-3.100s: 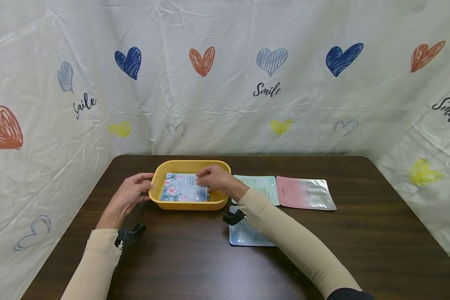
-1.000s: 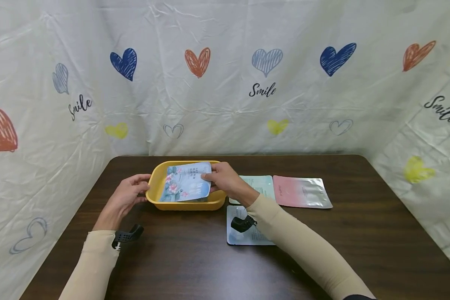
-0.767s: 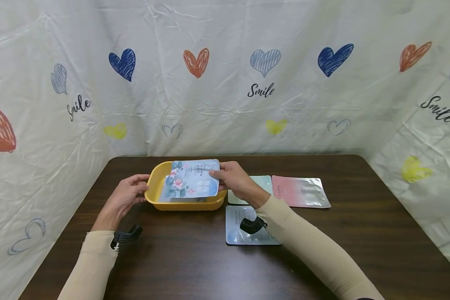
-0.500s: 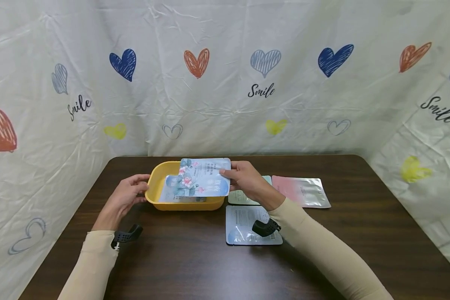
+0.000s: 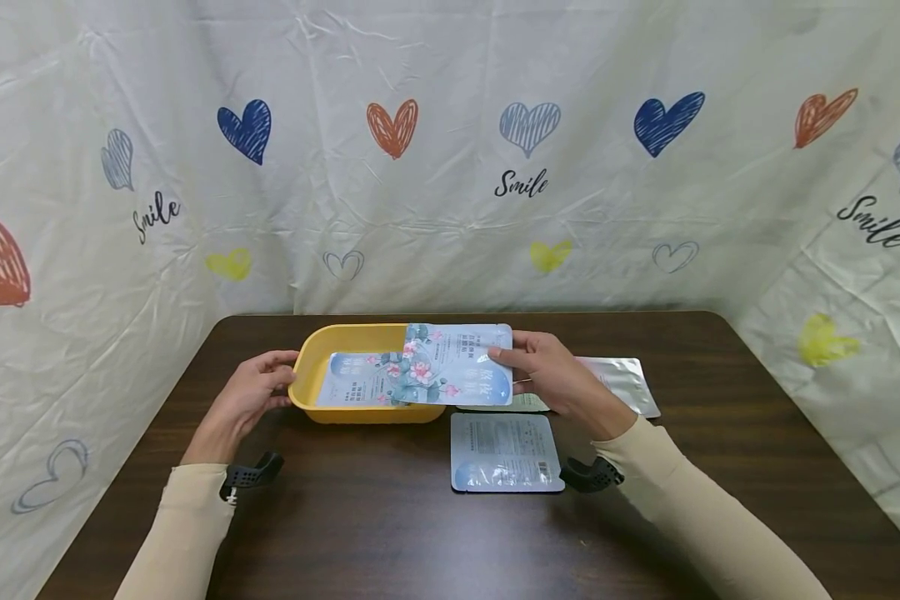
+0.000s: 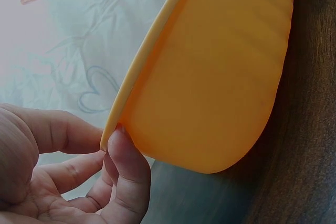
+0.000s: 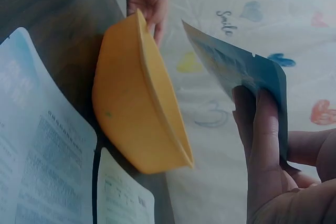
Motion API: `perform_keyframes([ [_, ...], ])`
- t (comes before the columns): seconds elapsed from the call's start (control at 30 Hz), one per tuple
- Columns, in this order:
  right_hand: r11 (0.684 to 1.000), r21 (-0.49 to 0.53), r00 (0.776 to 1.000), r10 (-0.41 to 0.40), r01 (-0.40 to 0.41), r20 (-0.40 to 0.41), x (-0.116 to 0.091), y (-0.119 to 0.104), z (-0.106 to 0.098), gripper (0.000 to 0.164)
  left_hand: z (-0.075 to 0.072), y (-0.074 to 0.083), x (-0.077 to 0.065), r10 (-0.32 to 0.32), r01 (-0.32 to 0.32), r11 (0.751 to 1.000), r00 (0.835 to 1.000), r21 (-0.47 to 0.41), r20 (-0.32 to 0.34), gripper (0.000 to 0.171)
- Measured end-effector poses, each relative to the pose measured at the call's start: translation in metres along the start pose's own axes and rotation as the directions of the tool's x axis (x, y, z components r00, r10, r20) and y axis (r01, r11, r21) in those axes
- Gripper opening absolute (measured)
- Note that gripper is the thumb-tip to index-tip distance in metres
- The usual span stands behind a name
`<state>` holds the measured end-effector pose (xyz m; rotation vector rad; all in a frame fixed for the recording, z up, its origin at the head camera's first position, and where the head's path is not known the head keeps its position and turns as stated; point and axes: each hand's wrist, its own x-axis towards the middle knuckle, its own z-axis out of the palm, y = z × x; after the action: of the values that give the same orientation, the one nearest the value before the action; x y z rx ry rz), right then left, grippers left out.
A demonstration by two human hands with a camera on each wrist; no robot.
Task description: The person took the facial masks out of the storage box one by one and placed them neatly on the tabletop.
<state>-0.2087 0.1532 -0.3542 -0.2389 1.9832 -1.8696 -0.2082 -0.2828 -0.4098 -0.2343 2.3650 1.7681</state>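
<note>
My left arm slants up towards one o'clock, and my left hand pinches the tub at its nine o'clock rim. Inside lies a flowered sachet, partly hidden by the held sachet, raised above the tub's three o'clock end. My right arm reaches in from five o'clock, and my right hand, fingers towards nine, clamps the held sachet's three o'clock edge, thumb on its face.
</note>
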Motion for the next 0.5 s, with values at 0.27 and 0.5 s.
perform_keyframes([
  [0.27,0.998,0.002,0.998,0.058,-0.058,0.019,-0.026,0.001,-0.025,0.048,0.001,0.003,0.0,-0.009,0.009,1.0,1.0,0.001,-0.001,0.053],
  [0.5,0.997,-0.002,0.996,0.074,-0.074,0.049,-0.046,0.001,-0.043,0.053,-0.001,0.0,0.0,-0.01,0.01,1.0,1.0,-0.009,0.001,0.052],
])
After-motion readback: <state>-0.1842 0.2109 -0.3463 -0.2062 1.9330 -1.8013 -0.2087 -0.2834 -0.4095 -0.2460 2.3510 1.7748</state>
